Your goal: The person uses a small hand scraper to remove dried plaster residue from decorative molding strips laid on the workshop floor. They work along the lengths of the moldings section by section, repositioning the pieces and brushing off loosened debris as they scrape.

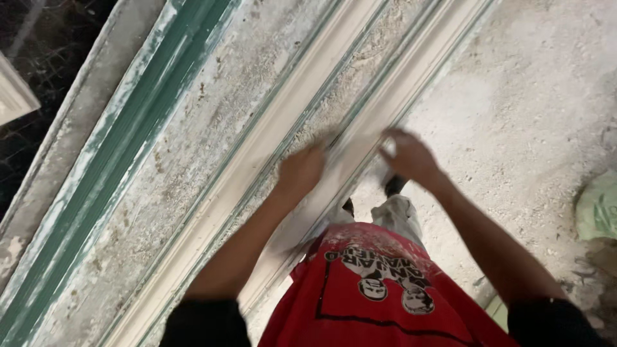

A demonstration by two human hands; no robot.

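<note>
1. At the far left edge, a green-painted strip [122, 148] runs along the weathered, plaster-crusted frame [193, 135].
2. The left hand [301, 170] rests on the white moulding rail [257, 160], fingers curled loosely — blur hides whether it pinches anything.
3. The right hand [411, 156] presses on the neighbouring rail [411, 71] at its right edge, fingers spread flat.
4. Judging by this, the step is rubbing or smoothing the rail — the next stroke calls for even pressure along its length.
5. Right of it lie dusty concrete floor [527, 115] and a pale green bag [598, 209].
</note>
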